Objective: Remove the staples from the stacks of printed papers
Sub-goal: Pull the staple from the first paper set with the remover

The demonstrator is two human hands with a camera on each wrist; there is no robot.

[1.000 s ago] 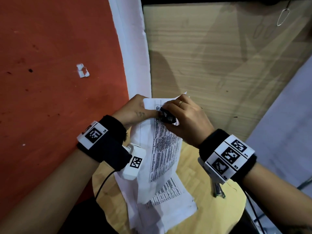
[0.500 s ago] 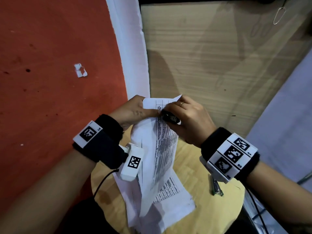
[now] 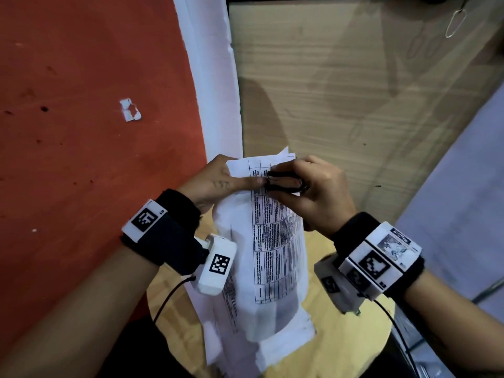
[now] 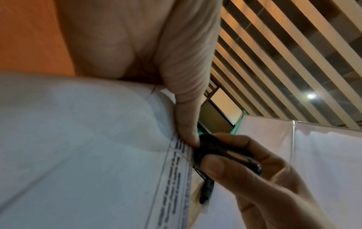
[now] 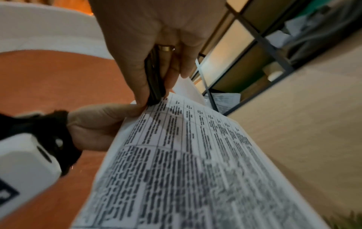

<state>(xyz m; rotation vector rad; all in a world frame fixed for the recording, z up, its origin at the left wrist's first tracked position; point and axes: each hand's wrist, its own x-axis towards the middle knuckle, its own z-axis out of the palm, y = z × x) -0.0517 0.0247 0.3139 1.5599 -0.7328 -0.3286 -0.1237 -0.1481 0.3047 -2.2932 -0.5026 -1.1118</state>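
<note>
While your left hand (image 3: 218, 181) pinches the upper left corner of the stapled papers (image 3: 275, 241), thumb on the printed face and fingers behind, the sheets hang down over the round wooden table (image 3: 341, 350). Your right hand (image 3: 319, 192) grasps a black staple remover (image 3: 283, 181) between thumb and fingers, with its nose set against the top of the page right beside your left thumb tip. From the left wrist view you see the remover (image 4: 217, 151) touching the paper's edge; the staple itself is too small to make out. More loose printed sheets (image 3: 272, 347) lie flat on the table beneath the held stack. A gold ring (image 5: 166, 48) shows on a finger of your right hand.
</note>
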